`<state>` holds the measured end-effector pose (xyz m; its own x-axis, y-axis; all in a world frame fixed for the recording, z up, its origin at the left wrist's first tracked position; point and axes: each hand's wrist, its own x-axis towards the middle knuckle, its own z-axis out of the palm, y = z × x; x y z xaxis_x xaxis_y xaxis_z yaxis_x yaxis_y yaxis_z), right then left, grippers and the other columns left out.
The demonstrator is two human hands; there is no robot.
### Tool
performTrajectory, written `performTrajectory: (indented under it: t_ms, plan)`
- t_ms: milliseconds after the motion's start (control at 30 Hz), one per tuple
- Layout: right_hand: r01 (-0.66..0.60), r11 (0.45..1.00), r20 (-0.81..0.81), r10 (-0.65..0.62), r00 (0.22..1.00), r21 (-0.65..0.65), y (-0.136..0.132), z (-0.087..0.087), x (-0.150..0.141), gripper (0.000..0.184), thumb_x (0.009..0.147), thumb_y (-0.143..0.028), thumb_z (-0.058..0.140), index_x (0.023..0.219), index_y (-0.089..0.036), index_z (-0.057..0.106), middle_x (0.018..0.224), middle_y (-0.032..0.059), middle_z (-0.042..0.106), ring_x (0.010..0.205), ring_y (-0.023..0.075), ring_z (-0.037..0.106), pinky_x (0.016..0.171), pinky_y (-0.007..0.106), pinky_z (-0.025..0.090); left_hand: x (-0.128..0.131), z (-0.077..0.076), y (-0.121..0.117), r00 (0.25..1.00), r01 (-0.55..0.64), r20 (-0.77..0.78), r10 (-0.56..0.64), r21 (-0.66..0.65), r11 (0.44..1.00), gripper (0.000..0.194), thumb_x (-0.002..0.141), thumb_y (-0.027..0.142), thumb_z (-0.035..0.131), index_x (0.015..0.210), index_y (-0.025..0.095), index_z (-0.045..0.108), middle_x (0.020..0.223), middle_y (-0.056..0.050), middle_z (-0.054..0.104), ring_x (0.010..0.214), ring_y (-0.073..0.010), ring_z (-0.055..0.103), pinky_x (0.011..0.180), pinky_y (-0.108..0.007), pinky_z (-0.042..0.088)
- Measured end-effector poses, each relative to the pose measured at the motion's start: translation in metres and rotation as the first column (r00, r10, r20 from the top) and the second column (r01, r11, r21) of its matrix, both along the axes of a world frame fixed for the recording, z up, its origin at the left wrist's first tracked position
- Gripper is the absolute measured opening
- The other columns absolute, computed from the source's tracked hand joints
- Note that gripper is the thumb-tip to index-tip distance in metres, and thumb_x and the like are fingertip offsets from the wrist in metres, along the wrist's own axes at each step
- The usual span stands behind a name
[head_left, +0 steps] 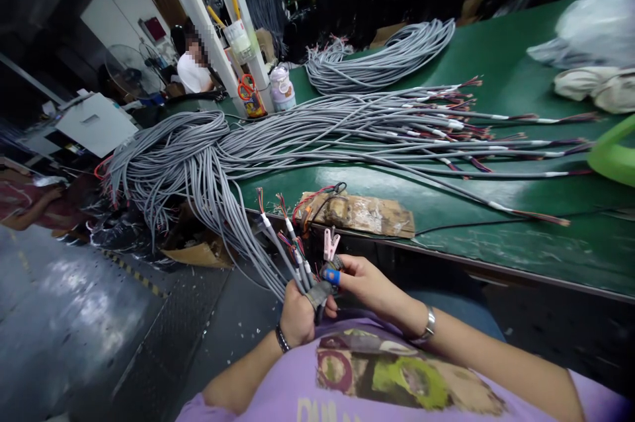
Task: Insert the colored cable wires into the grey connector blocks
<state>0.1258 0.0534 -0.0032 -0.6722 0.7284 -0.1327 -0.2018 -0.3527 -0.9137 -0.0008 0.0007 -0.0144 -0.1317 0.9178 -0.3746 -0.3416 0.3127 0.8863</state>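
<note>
Grey cables point(285, 253) with white bands and stripped, coloured wire ends stick up out of my left hand point(297, 316), whose fingers are wrapped round them. A grey wrap covers its thumb. Close beside it, my right hand point(367, 284) has thumb and forefinger pressed together, with blue tape point(331, 276) on the thumb and a greyish wrap on the forefinger. What sits in this pinch is hidden. A pink clothes peg point(331, 243) stands just beyond those fingertips; whether they touch it I cannot tell.
Long grey cables point(307, 118) lie across the green table point(520, 237) and hang over its left end. A coiled bundle point(381, 58) lies behind. Scuffed cardboard point(367, 213) is at the near edge. A white post point(241, 18) and a lilac bottle point(282, 88) stand farther back. People sit at left.
</note>
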Motion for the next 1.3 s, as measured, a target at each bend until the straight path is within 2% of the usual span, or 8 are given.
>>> performTrajectory:
  t_ms: [300,533,600,700,833,933,1033,1300]
  plan:
    - [0.129,0.991,0.047,-0.128,0.991,-0.019,0.003,-0.011,0.01,0.034,0.068,-0.046,0.073,0.065,-0.016,0.057,0.054,-0.0024,0.056,0.051,0.0101,0.046,0.053,0.025,0.034,-0.005,0.004,-0.001,0.999,-0.03,0.044,0.029,0.017,0.999,0.035,0.061,0.042,0.076,0.062,0.014,0.054,0.041,0.0,0.056,0.033,-0.009,0.048,0.036,-0.019,0.039]
    - [0.227,0.909,-0.063,-0.265,0.962,-0.35,0.028,-0.019,0.014,0.039,0.072,-0.056,0.065,0.075,-0.017,0.062,0.072,0.0029,0.06,0.054,0.0099,0.045,0.055,0.026,0.042,-0.013,0.025,0.005,0.985,0.031,0.171,-0.02,-0.06,0.998,0.035,0.056,0.039,0.076,0.068,0.017,0.052,0.038,0.002,0.053,0.03,-0.0093,0.045,0.03,-0.017,0.031]
    - [0.184,0.933,-0.085,-0.219,0.972,-0.308,0.033,-0.018,0.008,0.041,0.073,-0.058,0.064,0.076,-0.017,0.062,0.067,0.002,0.058,0.053,0.0101,0.044,0.053,0.025,0.039,-0.011,0.026,0.008,0.981,0.056,0.189,-0.041,-0.073,0.996,0.035,0.056,0.038,0.076,0.069,0.017,0.051,0.039,0.002,0.054,0.031,-0.0097,0.046,0.03,-0.017,0.032]
    - [0.252,0.964,-0.032,-0.255,0.966,-0.086,0.036,-0.017,0.0,0.046,0.075,-0.063,0.058,0.066,-0.017,0.06,0.054,-0.0014,0.05,0.05,0.0104,0.038,0.051,0.025,0.034,-0.006,0.024,0.012,0.98,0.07,0.192,-0.054,-0.08,0.994,0.037,0.053,0.035,0.078,0.069,0.017,0.051,0.04,0.002,0.054,0.031,-0.0098,0.047,0.03,-0.017,0.033]
    - [0.406,0.9,0.025,-0.414,0.91,0.157,0.035,-0.019,-0.005,0.051,0.075,-0.066,0.054,0.06,-0.018,0.06,0.054,-0.0002,0.051,0.053,0.0123,0.04,0.053,0.027,0.033,-0.002,0.018,0.017,0.981,0.074,0.184,-0.055,-0.098,0.992,0.036,0.052,0.033,0.079,0.068,0.016,0.051,0.039,0.003,0.052,0.031,-0.01,0.048,0.029,-0.017,0.034]
    - [0.312,0.948,-0.067,-0.315,0.947,-0.059,0.034,-0.02,-0.007,0.05,0.074,-0.066,0.055,0.066,-0.017,0.063,0.057,0.0003,0.053,0.053,0.0121,0.043,0.053,0.026,0.035,-0.002,0.017,0.019,0.984,0.075,0.172,-0.056,-0.104,0.992,0.034,0.052,0.031,0.078,0.068,0.015,0.052,0.041,0.002,0.054,0.031,-0.0097,0.048,0.029,-0.017,0.034]
    - [0.213,0.92,-0.197,-0.287,0.937,-0.328,0.035,-0.02,-0.012,0.045,0.07,-0.061,0.064,0.076,-0.016,0.066,0.064,0.0013,0.059,0.057,0.0123,0.05,0.055,0.026,0.041,-0.001,0.016,0.02,0.985,0.091,0.157,-0.072,-0.115,0.989,0.029,0.053,0.031,0.076,0.066,0.014,0.055,0.041,0.002,0.055,0.031,-0.0094,0.048,0.029,-0.017,0.035]
    - [0.252,0.86,-0.241,-0.385,0.891,-0.443,0.037,-0.02,-0.016,0.037,0.066,-0.049,0.075,0.079,-0.015,0.07,0.064,0.0004,0.062,0.059,0.0099,0.053,0.058,0.022,0.045,-0.001,0.013,0.018,0.984,0.125,0.138,-0.11,-0.105,0.987,0.027,0.056,0.031,0.076,0.062,0.013,0.056,0.041,0.0,0.055,0.03,-0.0098,0.047,0.029,-0.018,0.036]
